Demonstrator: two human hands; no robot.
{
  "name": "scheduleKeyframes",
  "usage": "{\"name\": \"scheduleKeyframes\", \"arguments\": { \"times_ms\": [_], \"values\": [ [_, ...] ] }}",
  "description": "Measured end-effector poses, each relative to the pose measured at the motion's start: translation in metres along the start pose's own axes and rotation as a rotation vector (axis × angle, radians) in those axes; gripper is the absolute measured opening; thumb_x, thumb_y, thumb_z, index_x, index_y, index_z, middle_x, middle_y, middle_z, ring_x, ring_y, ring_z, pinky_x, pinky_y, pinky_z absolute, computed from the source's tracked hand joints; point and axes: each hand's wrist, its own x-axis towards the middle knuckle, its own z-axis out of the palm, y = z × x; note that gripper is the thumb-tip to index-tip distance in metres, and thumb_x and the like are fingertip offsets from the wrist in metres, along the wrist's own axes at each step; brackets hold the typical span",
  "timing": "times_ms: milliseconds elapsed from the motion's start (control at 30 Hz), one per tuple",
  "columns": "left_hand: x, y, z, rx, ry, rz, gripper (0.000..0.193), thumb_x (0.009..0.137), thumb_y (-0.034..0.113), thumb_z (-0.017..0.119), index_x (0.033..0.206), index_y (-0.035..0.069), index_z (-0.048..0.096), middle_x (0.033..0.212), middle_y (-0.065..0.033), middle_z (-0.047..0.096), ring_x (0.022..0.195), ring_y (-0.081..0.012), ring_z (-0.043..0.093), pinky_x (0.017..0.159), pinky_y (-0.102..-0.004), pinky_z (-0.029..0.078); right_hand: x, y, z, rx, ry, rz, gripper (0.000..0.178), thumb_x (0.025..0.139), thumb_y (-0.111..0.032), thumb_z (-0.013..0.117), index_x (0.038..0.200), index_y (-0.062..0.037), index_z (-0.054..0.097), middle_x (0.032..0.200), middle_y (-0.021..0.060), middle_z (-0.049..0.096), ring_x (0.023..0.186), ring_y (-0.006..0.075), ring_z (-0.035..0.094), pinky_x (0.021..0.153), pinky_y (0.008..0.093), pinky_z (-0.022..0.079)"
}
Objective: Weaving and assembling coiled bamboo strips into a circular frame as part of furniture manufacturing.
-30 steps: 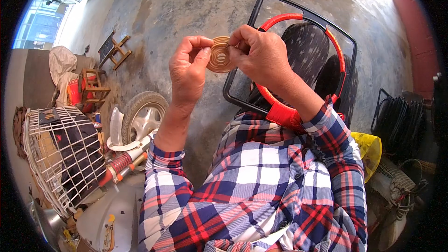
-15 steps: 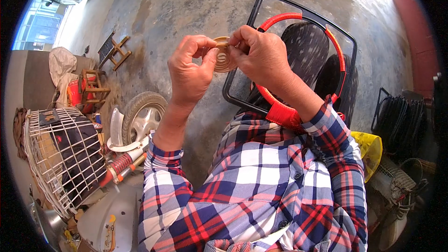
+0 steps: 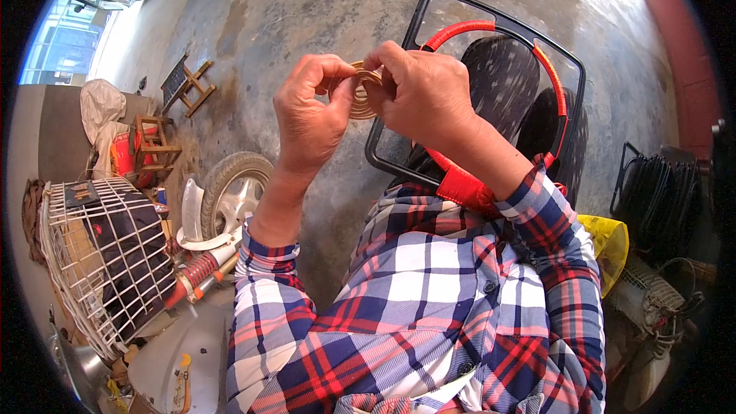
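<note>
Out in front of me, both hands are at a small tan-gold spiral coil [image 3: 362,107], whose rings lie one inside another. My left hand [image 3: 313,111] pinches its left side between thumb and fingertips. At the coil's upper right edge, my right hand [image 3: 425,96] is closed with thumb and index finger together, hiding that part of the coil. Over my lap rests a black rectangular frame [image 3: 415,27] with a ring [image 3: 553,77] wrapped in red cord. My right forearm passes over the frame's lower left part.
On my left stand a white wire basket [image 3: 115,261] with dark cloth, a spoked wheel [image 3: 241,192], a small wooden stool [image 3: 156,146] and a low chair [image 3: 184,84]. To the right are a yellow bag [image 3: 606,249] and a stack of black frames [image 3: 659,199].
My right hand has turned, its fingers curling further over the coil's right side and covering more of it. My left hand stays nearly in place.
</note>
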Motion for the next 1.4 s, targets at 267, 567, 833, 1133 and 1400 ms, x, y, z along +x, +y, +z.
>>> {"name": "scheduleKeyframes", "arguments": {
  "times_ms": [267, 567, 833, 1133, 1400],
  "values": [
    [0.002, 0.003, 0.000, 0.012, -0.021, 0.015, 0.017, 0.081, -0.010, 0.071, 0.093, 0.001, 0.068, 0.091, -0.0054, 0.066, 0.074, -0.0104, 0.063, 0.067, -0.0254, 0.052, 0.007, 0.001, -0.002, -0.042, -0.038, -0.006, 0.019, 0.076, -0.020, 0.076, 0.091, -0.0116, 0.067, 0.071, 0.0084, 0.070, 0.067, 0.0292, 0.071, 0.058, 0.0404, 0.053],
    [-0.009, -0.010, 0.001, -0.212, -0.018, -0.122, 0.020, 0.084, -0.005, 0.072, 0.100, 0.003, 0.064, 0.094, -0.0019, 0.067, 0.073, -0.0070, 0.061, 0.069, -0.0234, 0.051, 0.004, 0.006, 0.000, 0.130, -0.051, 0.137, 0.016, 0.079, -0.025, 0.073, 0.087, -0.0120, 0.066, 0.071, 0.0087, 0.071, 0.067, 0.0307, 0.071, 0.061, 0.0435, 0.055],
    [-0.008, -0.007, -0.003, -0.138, -0.091, -0.159, 0.020, 0.089, -0.004, 0.069, 0.105, 0.003, 0.060, 0.104, -0.0022, 0.064, 0.088, -0.0072, 0.062, 0.077, -0.0243, 0.053, 0.003, 0.005, -0.001, 0.134, -0.089, 0.162, 0.015, 0.081, -0.023, 0.072, 0.088, -0.0102, 0.066, 0.070, 0.0092, 0.070, 0.066, 0.0309, 0.071, 0.062, 0.0431, 0.055],
    [-0.005, 0.004, -0.001, 0.092, 0.001, 0.093, 0.023, 0.079, -0.009, 0.073, 0.095, 0.004, 0.064, 0.102, -0.0071, 0.062, 0.081, -0.0123, 0.061, 0.073, -0.0266, 0.052, 0.001, 0.004, 0.001, 0.141, -0.078, 0.159, 0.015, 0.080, -0.022, 0.072, 0.086, -0.0099, 0.067, 0.070, 0.0087, 0.071, 0.066, 0.0306, 0.071, 0.062, 0.0429, 0.055],
    [-0.002, 0.005, -0.002, 0.130, -0.050, 0.053, 0.020, 0.079, -0.009, 0.072, 0.092, 0.003, 0.064, 0.097, -0.0052, 0.062, 0.079, -0.0123, 0.062, 0.072, -0.0266, 0.053, -0.001, 0.006, -0.002, 0.108, -0.122, 0.158, 0.017, 0.079, -0.023, 0.073, 0.090, -0.0114, 0.067, 0.073, 0.0086, 0.072, 0.068, 0.0309, 0.071, 0.063, 0.0430, 0.055]
  ]
}}
